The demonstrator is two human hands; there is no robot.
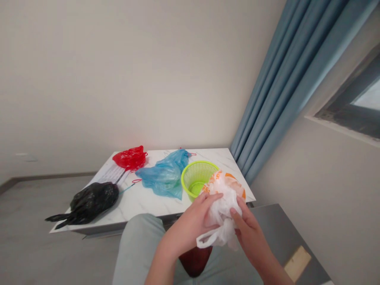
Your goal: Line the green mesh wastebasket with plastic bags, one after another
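Note:
A white plastic bag (222,206) with orange print is bunched up between my two hands, above the table's front right part. My left hand (202,211) presses round its left side, the fingers partly hidden by the plastic. On the other side my right hand (245,217) grips the gathered plastic, thumb on top. One handle loop hangs below toward me. Just behind the bag stands a lime green basket (200,166), partly covered by it; the visible part of its inside shows only green plastic.
On the white marbled table (133,204) lie a blue plastic bag (166,174), a red plastic bag (130,158), a knotted black plastic bag (92,202) and a printed sheet (108,174). Blue curtains (276,87) hang at the right. A grey surface (276,233) adjoins below.

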